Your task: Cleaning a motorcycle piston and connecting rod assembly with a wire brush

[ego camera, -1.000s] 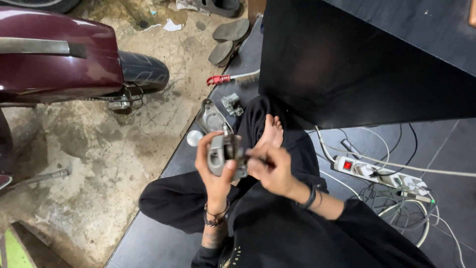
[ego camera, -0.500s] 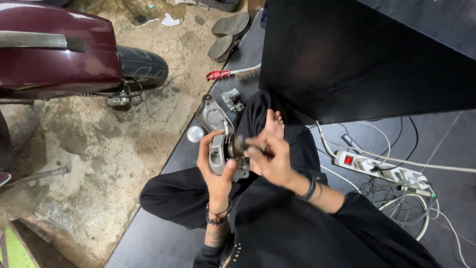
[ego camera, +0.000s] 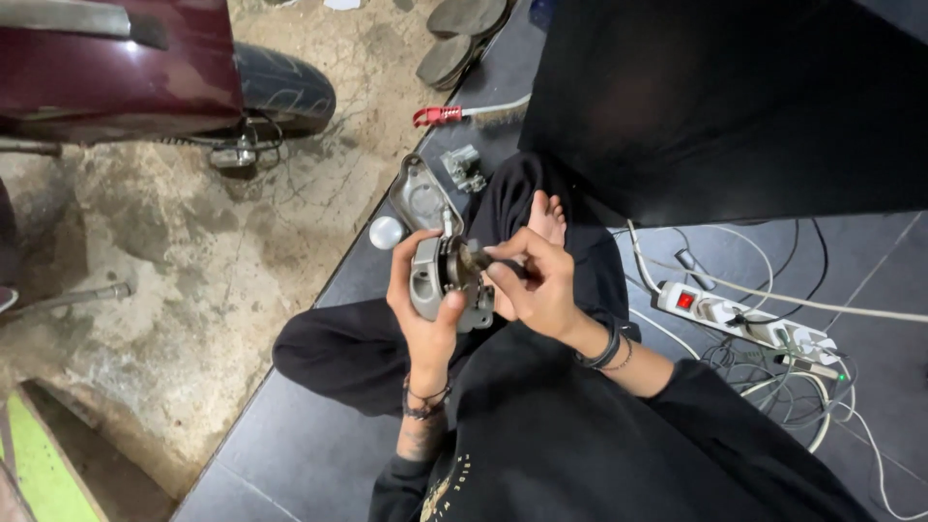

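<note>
Left hand (ego camera: pixel 425 309) clamped round a grey metal casting (ego camera: pixel 440 285), held over the lap, w/ fingers wrapped tight. Right hand (ego camera: pixel 536 285) pinches a small dark tool (ego camera: pixel 474 259) into its centre. Matching cover (ego camera: pixel 420 198) lies by the dark floor's edge (ego camera: pixel 290 425), so prob. mid-job, not reassembled.

— What's the piece being worked on?
— A grey metal casting (ego camera: pixel 440 280), flat-sided with rounded lugs, held upright above the lap, edge toward the camera

— And on its face?
— A dark round part (ego camera: pixel 471 258) sticks out sideways, possibly a bearing or shaft end; hard to tell
</note>
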